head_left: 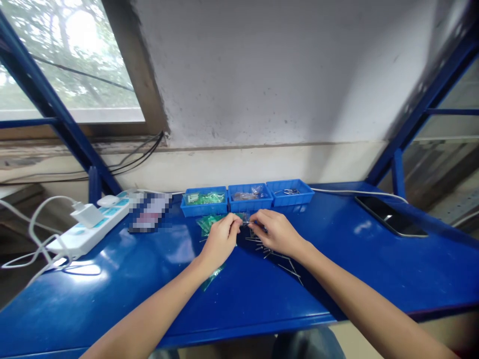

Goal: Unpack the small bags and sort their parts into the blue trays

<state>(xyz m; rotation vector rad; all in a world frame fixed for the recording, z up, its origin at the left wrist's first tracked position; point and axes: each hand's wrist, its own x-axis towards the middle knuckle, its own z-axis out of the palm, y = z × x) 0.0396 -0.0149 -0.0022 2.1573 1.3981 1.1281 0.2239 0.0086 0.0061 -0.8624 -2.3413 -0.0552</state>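
My left hand (221,238) and my right hand (275,231) meet over the blue table (374,269), both pinched on a small thin part (245,223) held between them. Under and beside the left hand lie small green plastic bags (208,222), and another green bag (212,277) lies by my left wrist. Thin metal pins (284,263) are scattered on the table under my right hand and wrist. Behind the hands stand three small blue trays: the left tray (204,208) holds green bags, the middle tray (250,203) brownish parts, the right tray (290,198) small metal pieces.
A white power strip (93,225) with a plugged charger and white cables lies at the left. A blurred card-like object (149,212) sits beside it. A black phone (391,215) with a white cable lies at the right. Blue frame posts stand at both sides, a wall behind.
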